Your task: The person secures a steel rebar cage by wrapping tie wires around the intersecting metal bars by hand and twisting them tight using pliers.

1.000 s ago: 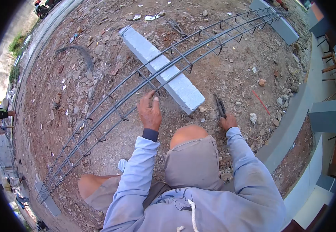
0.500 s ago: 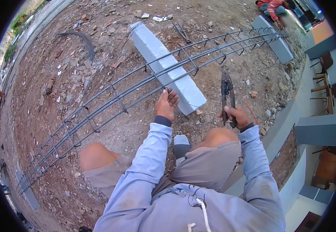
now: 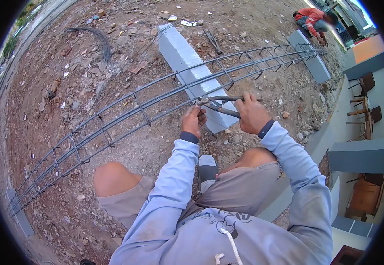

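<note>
A long rebar cage with square stirrups stretches across the view, resting on a pale grey block. My right hand grips the pincers by their long dark handles, which are spread slightly apart. The jaws are at the cage's near bar, just above my left fingertips. My left hand is below that bar, fingers closed in a pinch at the jaws. A thin tie wire showed at these fingers a moment earlier; the jaws and fingers now mostly hide it.
More grey blocks support the cage at the far right and lower left. A person in red crouches by the far end. Another hand tool and a wire bundle lie on rubble-strewn ground. Chairs stand at right.
My right hand has brought the pincers up and left from beside my knee, turning them from upright to nearly level, jaws at my left hand. My left hand stays by the near bar.
</note>
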`<state>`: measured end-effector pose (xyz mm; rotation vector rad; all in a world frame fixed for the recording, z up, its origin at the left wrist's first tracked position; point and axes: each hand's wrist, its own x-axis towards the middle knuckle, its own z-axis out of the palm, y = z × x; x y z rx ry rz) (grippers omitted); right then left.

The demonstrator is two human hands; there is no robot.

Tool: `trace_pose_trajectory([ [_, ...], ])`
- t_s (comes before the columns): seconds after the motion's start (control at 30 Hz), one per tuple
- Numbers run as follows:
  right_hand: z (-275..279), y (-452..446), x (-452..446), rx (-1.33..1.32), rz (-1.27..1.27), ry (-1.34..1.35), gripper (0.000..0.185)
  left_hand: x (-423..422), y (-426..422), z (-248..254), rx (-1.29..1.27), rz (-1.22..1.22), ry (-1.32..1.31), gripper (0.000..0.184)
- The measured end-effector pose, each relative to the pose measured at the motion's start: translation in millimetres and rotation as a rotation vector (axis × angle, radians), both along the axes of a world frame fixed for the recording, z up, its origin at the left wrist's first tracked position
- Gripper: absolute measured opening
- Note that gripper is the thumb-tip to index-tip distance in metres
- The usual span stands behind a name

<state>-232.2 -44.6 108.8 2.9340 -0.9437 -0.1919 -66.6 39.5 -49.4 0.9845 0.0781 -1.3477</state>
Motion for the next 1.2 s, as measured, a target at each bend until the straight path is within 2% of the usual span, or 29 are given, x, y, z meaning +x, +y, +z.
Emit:
trace_pose_trajectory([
  [0.17,4,9,9,-0.221,0.032,0.029,0.041,0,-1,-1,-0.008,-0.009,0.018,0.02],
  [0.47,7,10,15,-0.318,0.08,0.076,0.043,-3,1,7,-0.003,0.013,0.04,0.021],
  [0.77,2,10,11,-0.254,0.075,0.043,0.019,-7,-1,3,0.014,0.025,0.061,0.02],
  [0.87,1,11,9,-0.289,0.099,0.05,0.017,-7,0,5,0.014,0.028,0.063,0.02],
  [1.07,0,12,7,-0.191,0.102,0.099,0.019,-9,-2,0,-0.001,0.061,0.102,0.02],
  [1.2,-4,12,11,0.302,-0.111,0.15,0.03,-11,1,1,-0.07,0.116,0.17,0.023],
])
